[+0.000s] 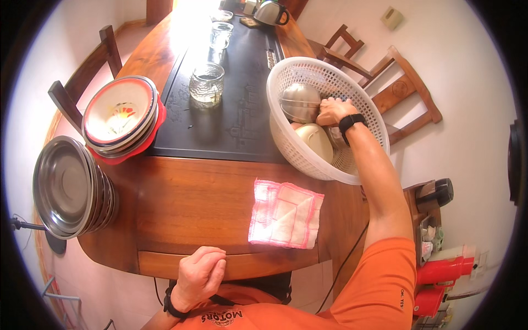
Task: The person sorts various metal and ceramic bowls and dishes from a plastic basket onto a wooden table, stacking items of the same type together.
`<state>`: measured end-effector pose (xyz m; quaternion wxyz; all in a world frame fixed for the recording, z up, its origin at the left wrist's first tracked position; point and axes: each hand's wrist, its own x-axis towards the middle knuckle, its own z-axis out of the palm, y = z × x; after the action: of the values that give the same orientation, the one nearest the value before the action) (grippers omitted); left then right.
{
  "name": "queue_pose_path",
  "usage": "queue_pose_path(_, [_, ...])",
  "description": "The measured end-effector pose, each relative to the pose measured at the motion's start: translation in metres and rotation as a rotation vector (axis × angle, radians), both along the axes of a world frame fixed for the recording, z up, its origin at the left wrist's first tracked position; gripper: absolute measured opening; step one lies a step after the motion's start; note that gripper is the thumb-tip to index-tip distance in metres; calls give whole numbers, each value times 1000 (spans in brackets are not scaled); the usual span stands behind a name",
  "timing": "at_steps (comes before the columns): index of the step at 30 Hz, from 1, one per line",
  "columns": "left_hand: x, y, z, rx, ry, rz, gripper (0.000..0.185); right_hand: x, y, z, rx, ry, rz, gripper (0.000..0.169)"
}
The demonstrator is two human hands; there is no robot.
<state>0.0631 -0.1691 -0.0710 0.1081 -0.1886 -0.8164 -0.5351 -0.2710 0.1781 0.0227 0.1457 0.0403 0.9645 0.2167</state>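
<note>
My right hand [337,112] reaches into a white perforated plastic basket [284,142] at the right. Its curled fingers are beside a rounded stainless steel bowl [300,103]; whether they grip anything is hidden. A cream-coloured dish [315,142] leans below that bowl, with another partly covered piece near my wrist. Low at the table's front edge, my left hand [203,269] is closed, and nothing shows in it. A folded white cloth with pink stitching [285,214] lies on the wooden table [194,198] between my hands, just in front of the basket.
At the left stand a stack of metal basins [64,187] and a stack of enamel bowls [119,111] over a red scalloped rim. A glass mug [207,84] stands on the black tea tray [231,136], with another mug [221,36] and a kettle [270,13] farther back. Wooden chairs [406,90] flank the table.
</note>
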Motion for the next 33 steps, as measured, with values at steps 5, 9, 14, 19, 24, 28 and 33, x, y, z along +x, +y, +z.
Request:
queue_pose_path(5, [0,0,-2,-14,26,9,7,5,-14,14,-11,-64,-34,50])
queue_pose_path(9, [0,0,-1,-16,20,10,6,6,-12,14,-43,-21,-87,50])
queue_pose_path(14, [1,0,0,-24,27,18,6,7,-19,13,40,105,-221,52])
queue_pose_path(19, [1,1,-1,-17,28,9,6,14,1,4,85,216,-289,57])
queue_pose_path(24, [2,0,0,-21,38,15,7,22,-17,28,86,84,-283,56])
queue_pose_path(28, [2,1,1,-35,45,9,7,11,15,19,59,141,-160,39])
queue_pose_path(33, [1,2,1,-26,73,0,7,13,48,16,3,152,-53,39])
